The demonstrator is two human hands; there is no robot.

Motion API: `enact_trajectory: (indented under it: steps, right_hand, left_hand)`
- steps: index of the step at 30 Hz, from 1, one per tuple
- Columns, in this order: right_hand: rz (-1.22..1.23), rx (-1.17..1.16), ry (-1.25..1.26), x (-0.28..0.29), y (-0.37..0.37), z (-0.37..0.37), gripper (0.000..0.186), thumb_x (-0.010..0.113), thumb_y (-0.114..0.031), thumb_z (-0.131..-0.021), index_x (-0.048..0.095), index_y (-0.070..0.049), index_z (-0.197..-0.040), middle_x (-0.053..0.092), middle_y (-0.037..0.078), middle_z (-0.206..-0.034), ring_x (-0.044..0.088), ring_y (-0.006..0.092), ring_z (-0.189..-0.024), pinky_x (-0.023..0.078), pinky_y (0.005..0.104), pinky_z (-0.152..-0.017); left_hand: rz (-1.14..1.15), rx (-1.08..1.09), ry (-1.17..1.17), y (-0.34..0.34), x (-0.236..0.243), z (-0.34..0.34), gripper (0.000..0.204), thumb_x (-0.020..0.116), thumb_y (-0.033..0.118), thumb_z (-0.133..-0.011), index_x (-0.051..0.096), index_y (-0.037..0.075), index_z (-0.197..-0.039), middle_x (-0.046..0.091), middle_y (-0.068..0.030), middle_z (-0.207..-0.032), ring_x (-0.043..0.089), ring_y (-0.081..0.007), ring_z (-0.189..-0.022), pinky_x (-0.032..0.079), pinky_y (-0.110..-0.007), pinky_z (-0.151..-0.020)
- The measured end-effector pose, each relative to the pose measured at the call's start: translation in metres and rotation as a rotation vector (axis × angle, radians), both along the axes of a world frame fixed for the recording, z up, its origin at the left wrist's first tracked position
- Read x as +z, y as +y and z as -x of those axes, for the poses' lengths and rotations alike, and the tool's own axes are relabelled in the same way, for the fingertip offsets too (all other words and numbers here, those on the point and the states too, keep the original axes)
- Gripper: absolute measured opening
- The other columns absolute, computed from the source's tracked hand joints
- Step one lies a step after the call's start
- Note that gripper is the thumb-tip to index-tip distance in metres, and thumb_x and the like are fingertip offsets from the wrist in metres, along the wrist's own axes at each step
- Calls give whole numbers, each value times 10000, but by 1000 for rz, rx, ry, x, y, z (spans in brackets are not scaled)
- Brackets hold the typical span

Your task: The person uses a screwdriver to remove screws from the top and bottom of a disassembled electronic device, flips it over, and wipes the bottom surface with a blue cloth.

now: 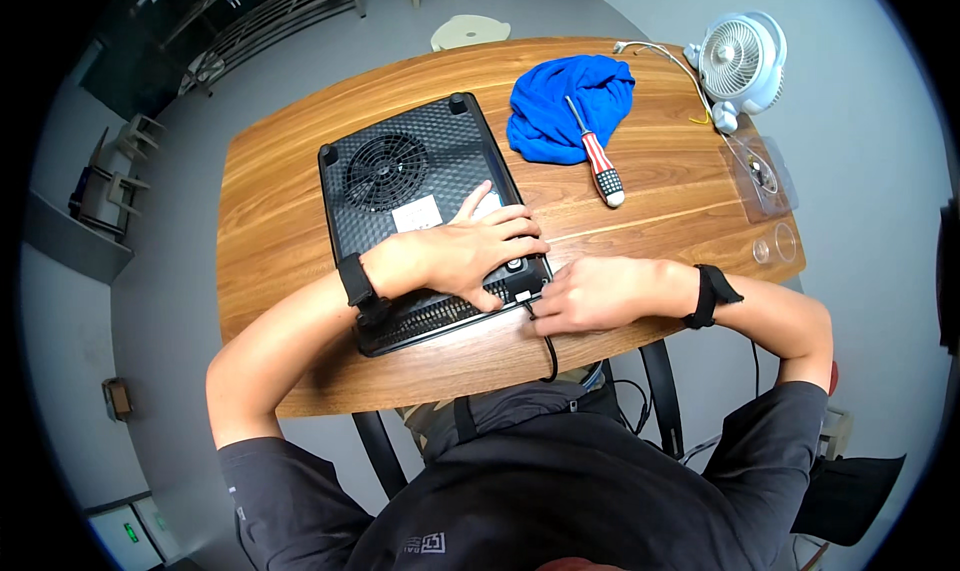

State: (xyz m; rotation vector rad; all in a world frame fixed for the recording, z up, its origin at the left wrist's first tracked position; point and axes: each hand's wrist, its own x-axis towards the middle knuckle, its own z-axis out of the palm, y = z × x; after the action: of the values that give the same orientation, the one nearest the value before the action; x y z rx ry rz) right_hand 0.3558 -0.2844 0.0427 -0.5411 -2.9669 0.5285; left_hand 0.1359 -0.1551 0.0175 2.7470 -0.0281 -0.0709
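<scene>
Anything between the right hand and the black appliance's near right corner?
Nothing visible: the right hand is at that corner of the appliance, by the cord. The left hand is spread alongside, not between; the screwdriver lies well clear.

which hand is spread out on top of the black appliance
The left hand, its fingers splayed on the black appliance. The right hand instead has its fingers curled at the near right corner, beside the black cable.

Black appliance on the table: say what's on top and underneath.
The left hand lies spread on the appliance, beside a white label, hiding part of the top. Underneath is the wooden table; the appliance's downward face cannot be seen.
</scene>
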Motion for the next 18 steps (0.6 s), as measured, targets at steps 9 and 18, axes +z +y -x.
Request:
enact_trajectory:
  steps: [9, 18]
  right_hand:
    - [-55, -294, 134, 2, 44, -31, 290, 728, -278, -948, 597, -52, -1072, 636, 137, -1025, 660, 361, -939, 562, 451, -790]
    - [141, -412, 15, -5, 76, -30, 1111, 913, -410, -743, 304, -171, -1641, 233, 225, -1695, 363, 453, -1502, 391, 487, -1213]
  left_hand:
    - [-21, 123, -70, -4, 5, 12, 1047, 857, 566, -770, 399, 68, -1568, 294, -232, -1665, 190, -394, -1598, 104, -642, -1284]
    - [-103, 337, 237, 5, 52, 86, 1247, 937, 572, -635, 286, 301, -1662, 86, -161, -1752, 30, -442, -1612, 106, -731, -1244]
